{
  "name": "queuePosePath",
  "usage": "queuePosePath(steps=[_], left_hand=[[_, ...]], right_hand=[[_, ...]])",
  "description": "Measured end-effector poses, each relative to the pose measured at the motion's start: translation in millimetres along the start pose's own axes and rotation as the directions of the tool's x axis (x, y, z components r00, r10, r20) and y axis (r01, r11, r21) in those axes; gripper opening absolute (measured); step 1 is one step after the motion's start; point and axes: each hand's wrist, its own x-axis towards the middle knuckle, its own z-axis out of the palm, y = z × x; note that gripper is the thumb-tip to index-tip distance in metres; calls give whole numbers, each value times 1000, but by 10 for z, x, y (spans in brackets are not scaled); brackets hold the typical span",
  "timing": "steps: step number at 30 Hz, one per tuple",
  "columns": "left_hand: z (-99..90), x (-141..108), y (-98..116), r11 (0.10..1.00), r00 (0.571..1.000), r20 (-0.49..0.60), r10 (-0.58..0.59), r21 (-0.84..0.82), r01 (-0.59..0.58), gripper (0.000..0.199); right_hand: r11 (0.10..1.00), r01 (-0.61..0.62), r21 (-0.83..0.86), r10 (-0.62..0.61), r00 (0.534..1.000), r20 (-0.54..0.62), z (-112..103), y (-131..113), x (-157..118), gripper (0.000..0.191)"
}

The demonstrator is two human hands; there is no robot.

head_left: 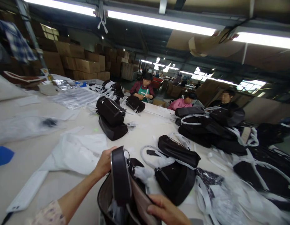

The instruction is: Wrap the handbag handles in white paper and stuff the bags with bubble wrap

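Note:
A dark handbag with a beige lining [141,195] is held open right in front of me. Its wide dark strap [121,179] stands up over the opening, and a metal ring shows at its side. My left hand [107,162] grips the strap near its top, the fingertips hidden behind it. With the thumb inside the bag and the fingers on its outer side, my right hand [167,209] pinches the right edge. Some pale wrapping is visible down in the opening. Just beyond my right hand lie two dark bags [175,179], one resting on the other.
More black bags [112,117] are stacked ahead on the white table [145,128], with a large pile [206,128] at the right. White wrapping [76,153] and clear plastic [248,200] lie at either side. Several people sit across the table; cartons [86,65] stand behind.

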Motion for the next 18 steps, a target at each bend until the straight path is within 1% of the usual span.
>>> queuePosePath(steps=[1, 2, 3, 4, 6, 7, 8, 9, 10, 11, 12, 13, 14, 15, 16, 18], left_hand=[[11, 22, -22, 993, 994, -11, -111, -46, 111, 22], [41, 29, -67, 976, 978, -1, -208, -62, 208, 27], [86, 20, -133, 958, 959, 20, -282, -56, 283, 31], [137, -3, -215, 940, 941, 38, -336, -44, 337, 33], [230, -72, -401, 896, 896, 54, -441, -37, 443, 32], [261, -108, -489, 875, 875, 47, -481, -40, 483, 31], [278, -139, -566, 857, 858, 31, -513, -48, 514, 30], [282, -165, -628, 845, 847, 9, -532, -60, 531, 30], [274, -185, -672, 840, 842, -12, -540, -73, 538, 31], [259, -201, -699, 840, 841, -26, -540, -85, 536, 32], [241, -216, -713, 842, 844, -31, -536, -92, 532, 33], [221, -231, -715, 845, 847, -28, -531, -95, 527, 34], [205, -249, -711, 847, 850, -19, -527, -93, 523, 36], [191, -270, -703, 849, 852, -9, -523, -89, 520, 38], [182, -293, -693, 851, 854, -3, -520, -83, 518, 40], [177, -339, -676, 858, 860, -2, -510, -71, 508, 42]], right_hand=[[998, -20, -66, 28, 992, 122, -99, -10, 42, 33], [987, -37, -155, 68, 979, 194, -191, -5, 96, 30], [971, -51, -232, 106, 967, 231, -266, 12, 155, 25], [950, -65, -304, 134, 968, 211, -317, 39, 213, 18], [907, -101, -410, 150, 985, 89, -326, 96, 300, 6], [880, -126, -458, 141, 990, -2, -283, 113, 325, 9], [851, -160, -501, 128, 987, -98, -212, 117, 337, 18], [824, -188, -535, 99, 977, -191, -119, 111, 335, 26], [806, -190, -561, 47, 965, -258, -10, 97, 320, 32], [802, -153, -577, -22, 958, -285, 106, 83, 295, 35], [807, -85, -585, -99, 957, -274, 224, 75, 261, 33], [807, -4, -591, -167, 958, -234, 334, 79, 220, 29], [800, 61, -596, -208, 961, -182, 430, 98, 175, 24], [794, 85, -601, -207, 969, -137, 508, 129, 129, 24], [791, 62, -609, -163, 980, -112, 562, 170, 83, 28], [782, -48, -622, -30, 993, -115, 604, 246, 4, 35]])
